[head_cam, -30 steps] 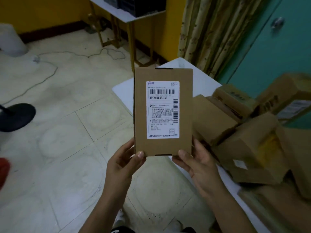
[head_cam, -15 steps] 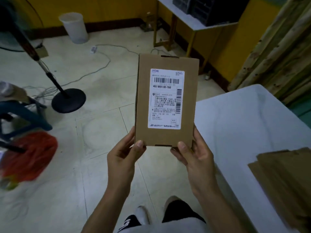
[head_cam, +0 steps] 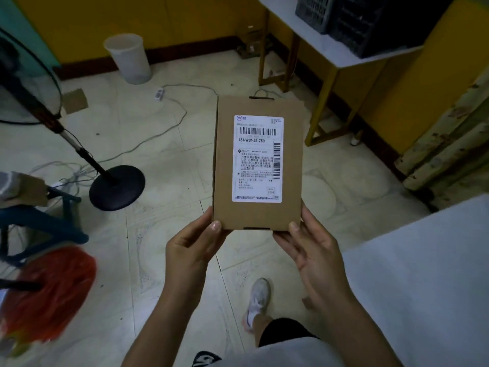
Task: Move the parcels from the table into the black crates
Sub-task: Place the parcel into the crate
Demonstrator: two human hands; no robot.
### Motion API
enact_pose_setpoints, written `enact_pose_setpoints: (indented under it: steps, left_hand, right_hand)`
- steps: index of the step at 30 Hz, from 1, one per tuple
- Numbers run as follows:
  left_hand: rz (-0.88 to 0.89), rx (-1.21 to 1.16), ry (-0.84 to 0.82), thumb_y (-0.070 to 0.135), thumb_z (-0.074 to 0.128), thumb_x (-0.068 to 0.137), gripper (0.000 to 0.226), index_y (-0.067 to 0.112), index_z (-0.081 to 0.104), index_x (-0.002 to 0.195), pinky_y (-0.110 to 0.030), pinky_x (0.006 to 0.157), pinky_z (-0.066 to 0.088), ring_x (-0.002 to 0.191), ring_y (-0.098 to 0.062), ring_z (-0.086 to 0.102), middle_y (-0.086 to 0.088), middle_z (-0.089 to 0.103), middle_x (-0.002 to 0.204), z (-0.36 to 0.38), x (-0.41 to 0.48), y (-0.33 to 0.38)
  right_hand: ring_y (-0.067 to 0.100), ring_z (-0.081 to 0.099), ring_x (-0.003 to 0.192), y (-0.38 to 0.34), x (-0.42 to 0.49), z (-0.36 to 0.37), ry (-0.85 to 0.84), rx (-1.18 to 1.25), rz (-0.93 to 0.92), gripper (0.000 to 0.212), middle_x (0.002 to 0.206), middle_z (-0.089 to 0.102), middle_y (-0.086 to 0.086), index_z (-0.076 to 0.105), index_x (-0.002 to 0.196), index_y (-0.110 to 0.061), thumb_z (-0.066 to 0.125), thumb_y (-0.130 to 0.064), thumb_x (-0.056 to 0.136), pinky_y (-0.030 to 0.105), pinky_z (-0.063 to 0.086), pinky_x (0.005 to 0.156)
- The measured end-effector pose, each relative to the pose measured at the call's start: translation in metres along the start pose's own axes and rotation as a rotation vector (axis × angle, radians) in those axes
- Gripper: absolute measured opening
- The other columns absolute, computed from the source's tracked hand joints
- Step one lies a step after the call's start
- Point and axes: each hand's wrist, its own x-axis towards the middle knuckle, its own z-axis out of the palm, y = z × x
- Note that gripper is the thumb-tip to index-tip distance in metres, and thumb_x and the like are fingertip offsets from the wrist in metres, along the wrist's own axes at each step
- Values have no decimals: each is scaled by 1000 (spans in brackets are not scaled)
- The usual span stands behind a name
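A flat brown cardboard parcel [head_cam: 225,165] with a white shipping label is held upright in front of me over the floor. My left hand [head_cam: 189,247] grips its lower left corner, thumb on the front. My right hand [head_cam: 311,250] grips the lower right corner the same way. Two black crates [head_cam: 370,19] stand on a white table [head_cam: 352,58] with yellow legs at the far right. The white table [head_cam: 423,274] at the near right shows only bare top; the other parcels are out of view.
A standing fan with a black round base [head_cam: 117,188] is on the left floor, with cables [head_cam: 158,128] trailing across the tiles. A white bin [head_cam: 129,58] stands by the yellow wall. A blue stool [head_cam: 39,226] and an orange bag [head_cam: 50,292] sit at the near left.
My view has turned left, away from the parcel pile, which has left the frame. The parcel stays in both hands. The crates and their table have come closer, and my foot is stepping forward.
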Motion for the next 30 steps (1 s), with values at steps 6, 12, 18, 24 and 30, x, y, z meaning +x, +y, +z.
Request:
enact_pose_setpoints:
  steps: [6,12,18,24,30]
  left_hand:
    - [52,6,-27,20,60,75,41,21,63,116,-24,84,56,101,-21,69,1,73,108,43,121,45]
    - [53,-87,11,57,87,43,72,27,71,106,-21,76,55,99,-24,69,-3,72,109,59,234,66]
    - [46,-88,-54,59,88,38,78,23,71,106,-21,74,55,97,-23,70,-3,73,106,66,391,88]
    - [38,33,-138,24,63,76,39,16,66,115,-22,76,56,96,-25,70,-2,74,105,83,555,132]
    - [-33,80,-306,20,61,79,37,15,66,115,-23,77,56,96,-24,71,-4,73,106,146,672,142]
  right_hand:
    - [13,65,111,-60,134,19,-97,-107,-68,47,118,69,-7,47,136,-29,51,-9,94,25,55,87]
    - [15,67,106,-83,246,51,-97,-155,-84,47,117,70,-7,47,133,-34,53,-10,94,27,56,86]
    - [18,70,100,-87,389,93,-42,-156,-81,48,113,72,-5,45,136,-33,51,-8,95,26,57,81]
    - [17,71,97,-112,520,142,60,-182,-122,48,112,72,-6,44,139,-31,50,-9,96,26,58,76]
    - [19,70,100,-139,605,136,279,-96,-190,46,113,71,-5,49,134,-36,51,-12,95,27,58,76]
